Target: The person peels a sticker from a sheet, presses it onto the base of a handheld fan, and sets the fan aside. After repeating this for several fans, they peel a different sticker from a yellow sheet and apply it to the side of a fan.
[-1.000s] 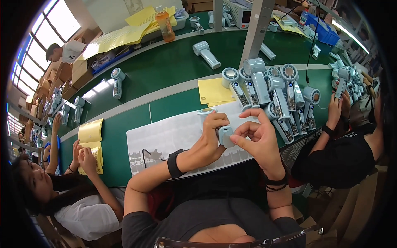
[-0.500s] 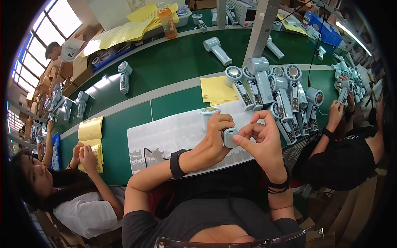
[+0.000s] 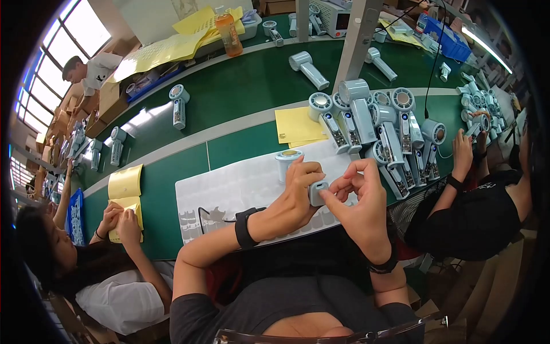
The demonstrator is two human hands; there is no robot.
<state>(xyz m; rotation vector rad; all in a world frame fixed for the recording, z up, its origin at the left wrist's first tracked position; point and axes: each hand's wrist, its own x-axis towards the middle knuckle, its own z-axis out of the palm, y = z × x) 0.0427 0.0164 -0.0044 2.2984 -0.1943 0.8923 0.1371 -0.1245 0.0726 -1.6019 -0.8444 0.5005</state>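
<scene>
Grip of left hand (image 3: pixel 293 200) closed round fan (image 3: pixel 317 195), held above white sheet (image 3: pixel 229 178) on bench (image 3: pixel 163 238). Fan could twist or slip if left hand slackens or right hand (image 3: pixel 362 209) pushes off-centre. Left forearm (image 3: pixel 215 241) slants in; right fingers curl at handle end, pinching or not, cannot tell.

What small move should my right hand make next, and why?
I'd probably have the right hand press its thumb lightly on the pale blue handle: the left hand grips it, and its end faces that thumb, whose tip is at it.
</scene>
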